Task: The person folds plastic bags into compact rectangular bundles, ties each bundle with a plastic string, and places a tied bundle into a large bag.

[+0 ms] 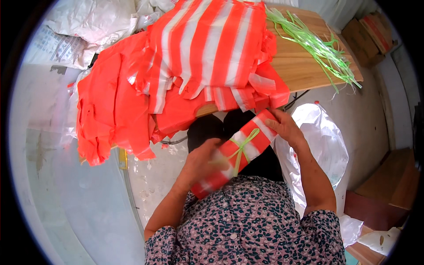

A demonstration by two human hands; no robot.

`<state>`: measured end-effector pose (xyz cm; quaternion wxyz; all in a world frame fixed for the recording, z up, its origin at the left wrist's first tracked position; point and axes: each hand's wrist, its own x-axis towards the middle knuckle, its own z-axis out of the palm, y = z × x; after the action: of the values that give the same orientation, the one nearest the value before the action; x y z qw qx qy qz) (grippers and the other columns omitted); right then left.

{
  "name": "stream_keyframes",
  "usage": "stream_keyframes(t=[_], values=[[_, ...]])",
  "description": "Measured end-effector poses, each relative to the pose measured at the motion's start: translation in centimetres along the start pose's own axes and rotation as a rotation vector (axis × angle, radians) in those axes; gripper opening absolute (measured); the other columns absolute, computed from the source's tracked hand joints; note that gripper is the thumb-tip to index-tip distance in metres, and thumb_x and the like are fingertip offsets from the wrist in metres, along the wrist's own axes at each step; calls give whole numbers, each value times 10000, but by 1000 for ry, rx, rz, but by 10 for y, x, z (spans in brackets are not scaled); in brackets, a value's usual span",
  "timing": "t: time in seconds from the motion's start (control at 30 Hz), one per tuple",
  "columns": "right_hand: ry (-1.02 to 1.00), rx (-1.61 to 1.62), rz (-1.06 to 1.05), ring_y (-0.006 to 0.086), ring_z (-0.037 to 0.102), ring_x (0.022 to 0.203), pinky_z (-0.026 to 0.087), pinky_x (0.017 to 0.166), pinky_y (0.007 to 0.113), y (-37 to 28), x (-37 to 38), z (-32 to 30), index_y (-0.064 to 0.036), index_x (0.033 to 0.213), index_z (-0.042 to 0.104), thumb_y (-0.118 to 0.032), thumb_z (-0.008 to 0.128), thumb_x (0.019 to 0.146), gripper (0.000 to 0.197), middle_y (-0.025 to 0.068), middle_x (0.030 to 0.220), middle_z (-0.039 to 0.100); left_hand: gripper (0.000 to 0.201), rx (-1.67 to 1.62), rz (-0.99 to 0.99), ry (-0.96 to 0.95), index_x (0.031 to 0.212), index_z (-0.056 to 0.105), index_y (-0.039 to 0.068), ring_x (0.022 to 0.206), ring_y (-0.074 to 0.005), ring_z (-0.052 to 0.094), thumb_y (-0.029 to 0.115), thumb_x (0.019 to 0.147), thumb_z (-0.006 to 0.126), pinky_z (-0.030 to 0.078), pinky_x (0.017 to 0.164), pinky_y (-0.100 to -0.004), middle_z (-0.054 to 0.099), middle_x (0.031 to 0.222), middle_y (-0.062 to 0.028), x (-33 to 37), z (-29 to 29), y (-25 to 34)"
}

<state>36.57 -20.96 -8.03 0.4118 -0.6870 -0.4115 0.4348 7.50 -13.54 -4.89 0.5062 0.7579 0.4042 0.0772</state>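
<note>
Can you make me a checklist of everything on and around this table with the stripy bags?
Surface: wooden table, mostly covered.
Job's things: folded red-and-white striped bundle, green strip tied round its middle.
Clutter: striped bag stack, plain orange-red bags, loose green strips.
Grippers: left hand grips the bundle; right hand holds its far end.
Cables: dark cord under the table edge.
Surroundings: white sack, cardboard boxes.

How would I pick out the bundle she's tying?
Start at the wooden table heaped with loose red-and-white striped bags. Below its edge, both hands grip a rolled bundle. Only it is folded tight and bound with a green strip.
</note>
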Motion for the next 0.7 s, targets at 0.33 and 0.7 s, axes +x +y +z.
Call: stream_keyframes(t=[0.33,0.7], values=[[-169,236,114,104,575,807,464,758,247,-27,-26,-22,-29,947,619,-98,730,717,264,18,897,631,399,342,67,-306,974,609,27,918,-339,611,240,676,768,474,753,-373,633,923,-188,-4,-14,15],[343,-352,-651,324,529,1139,423,950,381,18,-58,0,-73,818,643,154,593,649,287,134,1133,600,325,977,708,431,1099,624,66,1008,-254,600,109,780,580,434,796,-373,628,1136,-94,-28,1,-10]])
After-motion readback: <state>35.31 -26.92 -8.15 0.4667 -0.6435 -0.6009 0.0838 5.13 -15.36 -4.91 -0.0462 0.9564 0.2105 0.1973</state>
